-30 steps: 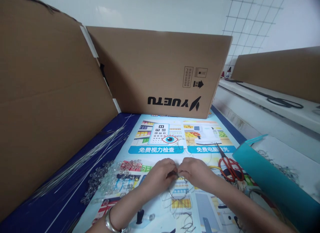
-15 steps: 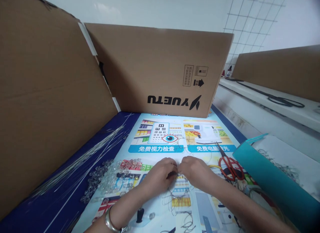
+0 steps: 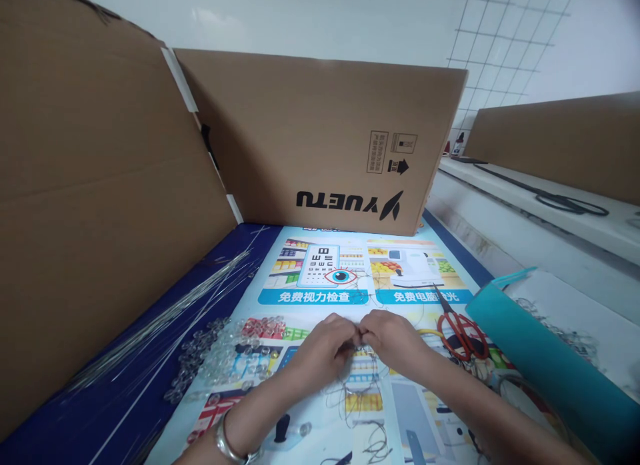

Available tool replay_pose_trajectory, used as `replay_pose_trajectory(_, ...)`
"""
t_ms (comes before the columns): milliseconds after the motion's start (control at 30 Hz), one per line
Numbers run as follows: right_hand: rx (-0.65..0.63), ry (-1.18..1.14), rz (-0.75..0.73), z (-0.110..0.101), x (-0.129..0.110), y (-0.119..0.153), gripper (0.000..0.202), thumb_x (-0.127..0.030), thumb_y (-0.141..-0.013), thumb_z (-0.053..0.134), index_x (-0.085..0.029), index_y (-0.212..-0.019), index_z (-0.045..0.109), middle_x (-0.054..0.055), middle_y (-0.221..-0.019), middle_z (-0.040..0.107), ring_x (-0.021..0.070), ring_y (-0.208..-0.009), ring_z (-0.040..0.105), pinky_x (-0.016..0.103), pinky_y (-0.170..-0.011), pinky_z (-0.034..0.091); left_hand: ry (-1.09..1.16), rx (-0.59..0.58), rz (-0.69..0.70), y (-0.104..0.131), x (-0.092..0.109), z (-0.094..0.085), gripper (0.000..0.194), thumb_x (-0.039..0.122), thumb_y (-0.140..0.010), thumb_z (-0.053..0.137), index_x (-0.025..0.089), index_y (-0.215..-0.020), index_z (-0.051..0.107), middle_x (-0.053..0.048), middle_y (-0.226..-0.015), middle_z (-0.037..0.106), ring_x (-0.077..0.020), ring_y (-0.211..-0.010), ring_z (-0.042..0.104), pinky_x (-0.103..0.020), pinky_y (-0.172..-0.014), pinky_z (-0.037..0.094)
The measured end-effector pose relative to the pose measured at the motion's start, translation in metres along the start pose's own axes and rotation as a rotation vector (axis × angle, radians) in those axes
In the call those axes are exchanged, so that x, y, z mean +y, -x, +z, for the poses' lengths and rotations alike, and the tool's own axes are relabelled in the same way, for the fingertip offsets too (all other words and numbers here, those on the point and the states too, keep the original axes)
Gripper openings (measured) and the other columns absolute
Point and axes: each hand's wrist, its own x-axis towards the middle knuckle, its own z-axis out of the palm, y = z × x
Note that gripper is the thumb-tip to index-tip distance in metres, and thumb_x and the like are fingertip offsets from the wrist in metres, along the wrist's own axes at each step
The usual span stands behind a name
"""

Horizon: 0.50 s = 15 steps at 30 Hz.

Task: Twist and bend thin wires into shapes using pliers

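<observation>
My left hand (image 3: 327, 348) and my right hand (image 3: 393, 338) meet over the printed sheet, fingertips pinched close together. Both are closed on what looks like thin cord; the exact spot they grip is hidden by the fingers. Thin dark cord loops (image 3: 377, 445) lie on the sheet below and around the hands. Left of my left hand spreads a heap of clear round beads (image 3: 230, 352). Red-handled scissors (image 3: 457, 325) rest to the right of my right hand, blades pointing away from me.
A teal-sided box (image 3: 545, 352) with tangled thin pieces inside stands at the right. Long pale strands (image 3: 165, 318) lie on the dark blue cloth at left. Cardboard panels (image 3: 300, 132) wall off the back and left. A white ledge (image 3: 550, 198) carries a black cable.
My fingertips have shifted slightly and remain pinched together. The view has moved very little; beads, scissors and box stay where they were.
</observation>
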Motion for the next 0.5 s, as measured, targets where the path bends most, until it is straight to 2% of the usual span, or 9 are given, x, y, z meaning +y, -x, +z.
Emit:
replay_pose_trajectory(300, -0.033, -0.019, 0.003, -0.002, 0.001, -0.001, 0.015, -0.016, -0.084, 0.046, -0.019, -0.080, 0.060, 0.001, -0.083, 0.059, 0.0136, -0.080, 0.054, 0.022, -0.069, 0.035, 0.028, -0.019, 0.079, 0.000, -0.005, 0.005, 0.045, -0.004, -0.069, 0.042, 0.024, -0.095, 0.066, -0.001, -0.096, 0.067, -0.0178, -0.091, 0.054, -0.035, -0.081, 0.042)
replay_pose_trajectory(500, -0.053, 0.043, 0.025, -0.029, 0.004, 0.002, 0.016, -0.021, -0.084, 0.047, -0.022, -0.090, 0.062, 0.003, -0.090, 0.061, 0.0158, -0.085, 0.055, 0.024, -0.071, 0.036, 0.026, -0.030, 0.088, 0.000, -0.003, 0.004, 0.045, -0.004, -0.068, 0.042, 0.022, -0.097, 0.066, -0.002, -0.095, 0.067, -0.0182, -0.089, 0.055, -0.034, -0.080, 0.045)
